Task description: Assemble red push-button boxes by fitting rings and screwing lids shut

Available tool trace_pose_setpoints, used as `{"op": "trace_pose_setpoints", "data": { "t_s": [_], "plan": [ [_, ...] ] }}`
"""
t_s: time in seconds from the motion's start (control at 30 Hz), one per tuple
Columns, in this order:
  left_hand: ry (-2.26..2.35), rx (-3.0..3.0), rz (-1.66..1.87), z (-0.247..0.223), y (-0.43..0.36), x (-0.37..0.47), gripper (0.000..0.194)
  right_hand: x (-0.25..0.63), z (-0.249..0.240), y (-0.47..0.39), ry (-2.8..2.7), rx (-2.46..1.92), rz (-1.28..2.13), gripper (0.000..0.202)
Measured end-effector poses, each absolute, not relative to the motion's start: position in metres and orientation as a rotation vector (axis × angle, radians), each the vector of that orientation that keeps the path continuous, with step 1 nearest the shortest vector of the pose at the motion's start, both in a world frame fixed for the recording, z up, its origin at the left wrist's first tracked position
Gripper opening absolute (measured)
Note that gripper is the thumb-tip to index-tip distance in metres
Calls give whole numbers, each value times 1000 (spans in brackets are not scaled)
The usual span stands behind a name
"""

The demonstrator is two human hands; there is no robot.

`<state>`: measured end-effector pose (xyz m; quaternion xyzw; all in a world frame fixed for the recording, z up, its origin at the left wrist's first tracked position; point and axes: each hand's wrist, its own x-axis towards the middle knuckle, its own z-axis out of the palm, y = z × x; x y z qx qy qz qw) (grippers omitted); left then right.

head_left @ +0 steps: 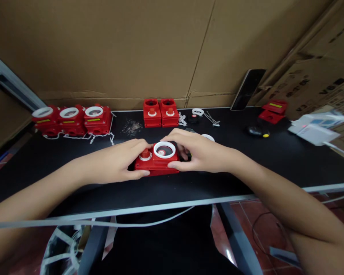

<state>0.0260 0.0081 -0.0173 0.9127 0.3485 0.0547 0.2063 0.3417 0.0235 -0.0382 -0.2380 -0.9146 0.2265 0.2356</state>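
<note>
Right between both hands is a red box (pixel 157 165), left hand (pixel 124 161) clamped on the orange knob (pixel 145 154) end with the thumb in front, right hand (pixel 202 151) wrapped around the white ring (pixel 164 156) end, though its curled fingertips are hard to make out. Can't tell if the base touches the bench (pixel 160 194) below the hands, but tbh I'd hold it level, squeeze evenly from both ends so it won't twist, and avoid smudging the window inside that ring.
</note>
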Motion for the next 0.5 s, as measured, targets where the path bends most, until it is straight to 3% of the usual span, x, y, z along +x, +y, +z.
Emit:
{"op": "trace_pose_setpoints", "data": {
  "t_s": [0.23, 0.37, 0.5],
  "plan": [
    [990, 2515, 131, -21, 9, 27, 70, 341, -38, 20, -2515, -671, 631, 49],
    [936, 2618, 323, -25, 8, 27, 77, 341, -38, 18, -2524, -683, 600, 49],
    [722, 2776, 474, -28, 5, 27, 46, 340, -37, 18, -2543, -692, 572, 49]
  ]
}}
